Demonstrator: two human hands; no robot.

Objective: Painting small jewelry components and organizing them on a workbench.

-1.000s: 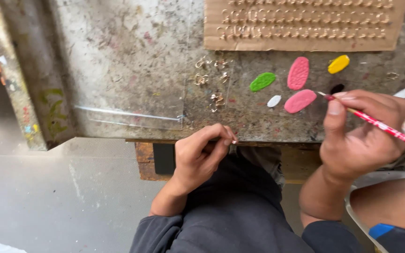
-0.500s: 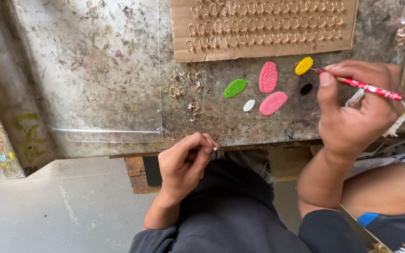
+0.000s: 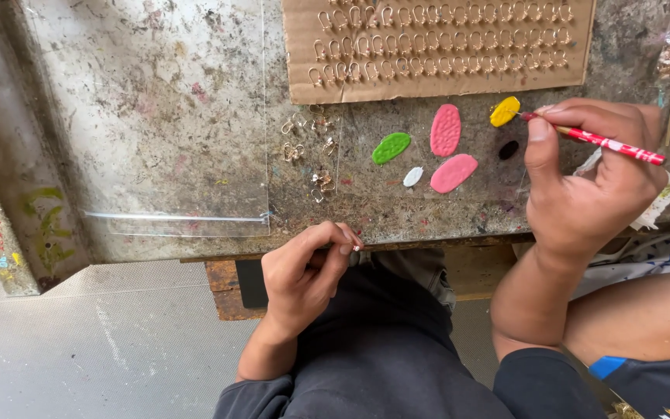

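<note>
- Brush (image 3: 606, 141): red-handled, pinched between thumb and fingers of the right hand (image 3: 595, 182), lying almost level; its tip now sits just beside the yellow paint blob (image 3: 505, 111), where a second ago it hung short of the blobs, near the pink ones.
- Right hand has moved toward the far right of the counter (image 3: 157, 116); its fingers are closed round the brush, wrist over the near edge.
- Left hand (image 3: 308, 275) stays at the near edge of the counter, fingers curled with thumb and forefinger pressed together on something too small to make out; I cannot tell what it grips. Its pose barely differs from the earlier views.
- Paint blobs lie in a cluster at centre right: a green oval (image 3: 391, 147), two pink ovals (image 3: 445, 129) (image 3: 454, 172), a small white spot (image 3: 412, 177), a black dot (image 3: 509, 150) and the yellow one farthest right.
- Small metal hooks (image 3: 304, 147) are scattered loose to the left of the blobs, apart from both hands.
- Cardboard sheet (image 3: 436, 46) at the far side carries rows of the same hooks, untouched.
- Clear plastic bag (image 3: 172, 155) lies flat on the left of the counter.
- Judged from the move, the brush seems to be going for yellow paint while the left hand keeps its small piece ready.
</note>
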